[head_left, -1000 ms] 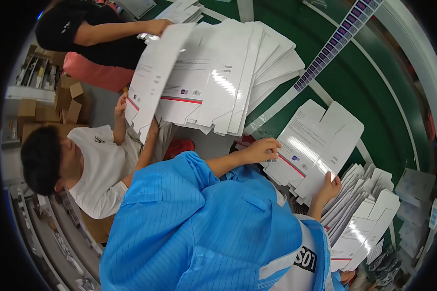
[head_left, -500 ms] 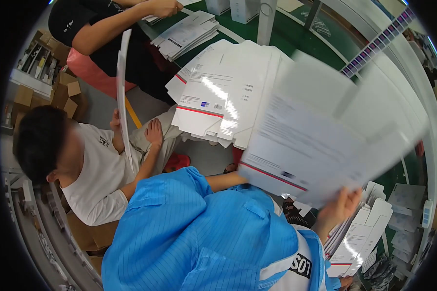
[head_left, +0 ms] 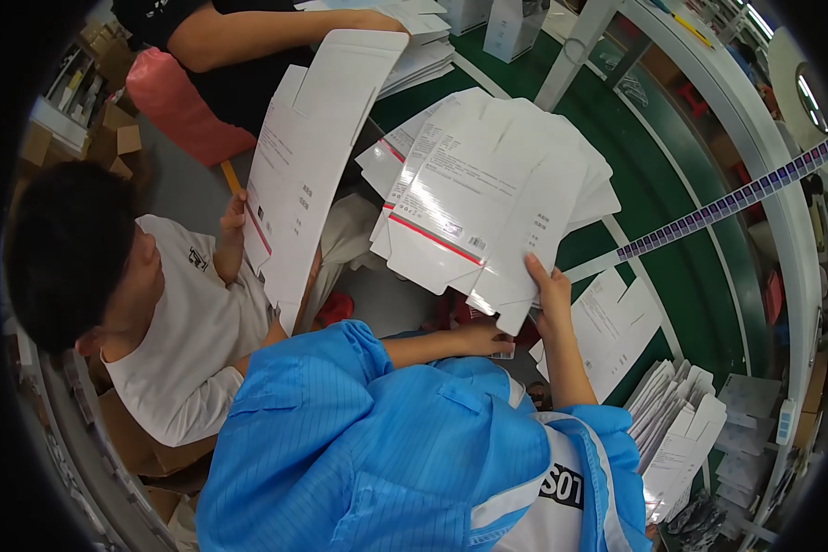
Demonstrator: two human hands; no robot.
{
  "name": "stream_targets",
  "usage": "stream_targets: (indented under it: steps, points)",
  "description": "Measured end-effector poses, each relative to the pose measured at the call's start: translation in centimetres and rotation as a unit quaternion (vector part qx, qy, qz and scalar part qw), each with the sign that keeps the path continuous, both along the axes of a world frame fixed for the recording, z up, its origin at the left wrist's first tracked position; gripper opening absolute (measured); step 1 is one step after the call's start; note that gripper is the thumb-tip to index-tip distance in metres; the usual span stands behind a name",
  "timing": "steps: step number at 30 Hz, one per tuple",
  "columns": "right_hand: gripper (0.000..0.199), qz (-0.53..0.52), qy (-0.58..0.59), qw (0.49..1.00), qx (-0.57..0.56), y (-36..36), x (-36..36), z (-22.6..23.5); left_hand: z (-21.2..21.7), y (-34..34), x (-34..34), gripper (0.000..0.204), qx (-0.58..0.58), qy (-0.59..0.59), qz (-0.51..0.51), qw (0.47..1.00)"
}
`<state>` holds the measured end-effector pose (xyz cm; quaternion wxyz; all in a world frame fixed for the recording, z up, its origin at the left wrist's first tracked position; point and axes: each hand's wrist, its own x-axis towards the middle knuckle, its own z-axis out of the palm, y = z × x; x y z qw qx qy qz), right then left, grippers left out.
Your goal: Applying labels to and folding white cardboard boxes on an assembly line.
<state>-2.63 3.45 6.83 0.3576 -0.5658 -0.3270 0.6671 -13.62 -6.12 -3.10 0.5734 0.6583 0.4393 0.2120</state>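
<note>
Flat, unfolded white cartons (head_left: 474, 184) with grey print and a red stripe lie fanned in a pile on the green-topped table (head_left: 667, 225). At the pile's near right edge, my right hand (head_left: 552, 293) grips the top carton, thumb on its upper face. My left hand (head_left: 483, 340) is below the pile's near edge, its fingers curled. A small white printed piece (head_left: 503, 353) shows just under those fingers; whether they hold it is unclear. Another flat carton (head_left: 605, 327) lies right of my right forearm.
Left of me a seated person (head_left: 179, 331) holds a flat carton (head_left: 304, 175) upright. Another person's arm (head_left: 276, 39) reaches over more cartons at the top. Stacked cartons (head_left: 676, 423) stand at the lower right. A patterned strip (head_left: 731, 198) crosses above the table by a white post (head_left: 575, 55).
The blurred carton my right hand held up at the right is now down on the pile. My left hand has come into view. The seated person's carton has turned its printed face toward me.
</note>
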Motion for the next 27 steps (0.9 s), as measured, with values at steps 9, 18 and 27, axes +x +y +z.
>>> stream_targets:
  steps: [9,18,27]
  points:
    - [0.053,-0.143,0.009,0.982,0.126,-1.3,-3.5,-0.9,-0.4,-0.8,-0.9,0.023,0.039,-0.024,0.008,0.999]
    - [0.042,-0.068,-0.213,0.969,0.102,-2.4,1.9,-0.6,-1.1,-0.9,-0.3,0.014,-0.027,-0.104,0.018,0.994]
    - [0.027,-0.197,-0.077,0.968,0.132,-15.7,9.7,-1.8,3.4,1.2,5.8,0.012,-0.167,-0.235,0.037,0.957]
